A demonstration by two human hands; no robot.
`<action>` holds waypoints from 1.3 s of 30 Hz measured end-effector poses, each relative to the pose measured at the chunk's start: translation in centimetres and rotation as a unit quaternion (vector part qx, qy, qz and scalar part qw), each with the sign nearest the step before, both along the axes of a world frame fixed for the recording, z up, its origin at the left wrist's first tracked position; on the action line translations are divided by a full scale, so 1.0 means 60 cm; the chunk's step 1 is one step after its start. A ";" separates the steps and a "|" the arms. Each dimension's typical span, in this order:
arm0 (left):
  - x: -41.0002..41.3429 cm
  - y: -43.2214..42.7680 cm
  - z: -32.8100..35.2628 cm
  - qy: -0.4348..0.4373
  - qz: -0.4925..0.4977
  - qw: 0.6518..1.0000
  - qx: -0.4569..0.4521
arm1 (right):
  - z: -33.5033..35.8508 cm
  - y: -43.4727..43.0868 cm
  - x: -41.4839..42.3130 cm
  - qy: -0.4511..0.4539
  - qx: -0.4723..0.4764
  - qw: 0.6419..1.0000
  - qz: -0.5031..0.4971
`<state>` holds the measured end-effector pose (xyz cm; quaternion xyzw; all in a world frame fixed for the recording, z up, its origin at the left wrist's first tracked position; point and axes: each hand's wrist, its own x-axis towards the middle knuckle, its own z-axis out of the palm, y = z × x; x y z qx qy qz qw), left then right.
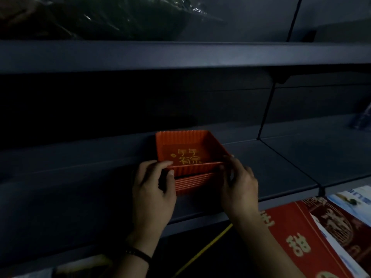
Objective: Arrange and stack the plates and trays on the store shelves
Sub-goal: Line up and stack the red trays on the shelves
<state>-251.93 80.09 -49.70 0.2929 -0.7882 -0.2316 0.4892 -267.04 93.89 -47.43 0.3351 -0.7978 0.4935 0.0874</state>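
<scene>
Pinching the near left corner of the top red tray (pixel 181 144), our left hand (pixel 153 190) sets a finger on the rim and its thumb against the wall. Between our grips, the tray rests on a stack of red trays (pixel 192 181) on the dark shelf (pixel 281 167). Our right hand (pixel 239 187) curls round the near right corner. Red printed packs (pixel 297 233) lie below that grip.

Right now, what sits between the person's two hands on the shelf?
In the head view, the stack of red square trays spans the gap between left hand and right hand, which hold its near corners.
</scene>
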 end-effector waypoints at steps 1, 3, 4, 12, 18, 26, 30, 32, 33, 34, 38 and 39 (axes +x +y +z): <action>0.001 0.000 -0.001 -0.002 0.003 1.000 0.004 | -0.002 -0.002 0.004 0.000 0.017 1.000 0.010; 0.004 0.002 -0.007 -0.019 0.009 1.000 0.006 | -0.010 -0.007 0.007 -0.001 0.047 0.999 0.019; 0.005 0.004 -0.011 -0.027 0.005 1.000 0.011 | -0.013 -0.009 0.007 -0.008 0.052 0.998 0.016; 0.014 0.004 -0.022 -0.067 -0.034 0.997 0.022 | -0.011 -0.013 0.013 -0.061 0.115 0.991 -0.013; 0.050 -0.014 -0.011 -0.070 -0.109 0.990 0.056 | 0.002 -0.019 0.033 0.015 0.146 0.989 -0.036; 0.213 -0.072 0.028 -0.125 -0.024 0.992 0.020 | 0.008 -0.082 0.163 0.128 0.079 0.985 0.090; 0.333 -0.109 0.030 -0.141 0.040 0.989 0.033 | 0.000 -0.132 0.263 0.070 0.052 0.974 0.207; 0.396 -0.130 0.021 -0.157 0.065 0.984 0.050 | 0.002 -0.156 0.322 0.018 0.035 0.966 0.254; 0.425 -0.140 0.015 -0.163 0.077 0.982 0.059 | 0.003 -0.165 0.353 0.008 0.034 0.960 0.277; 0.454 -0.151 0.010 -0.165 0.089 0.980 0.064 | 0.003 -0.173 0.383 0.001 0.037 0.953 0.300; 0.551 -0.183 0.017 -0.171 0.151 0.971 0.068 | 0.002 -0.212 0.489 -0.001 0.083 0.916 0.393; 0.574 -0.189 0.019 -0.167 0.163 0.969 0.081 | 0.005 -0.226 0.511 0.008 0.097 0.908 0.408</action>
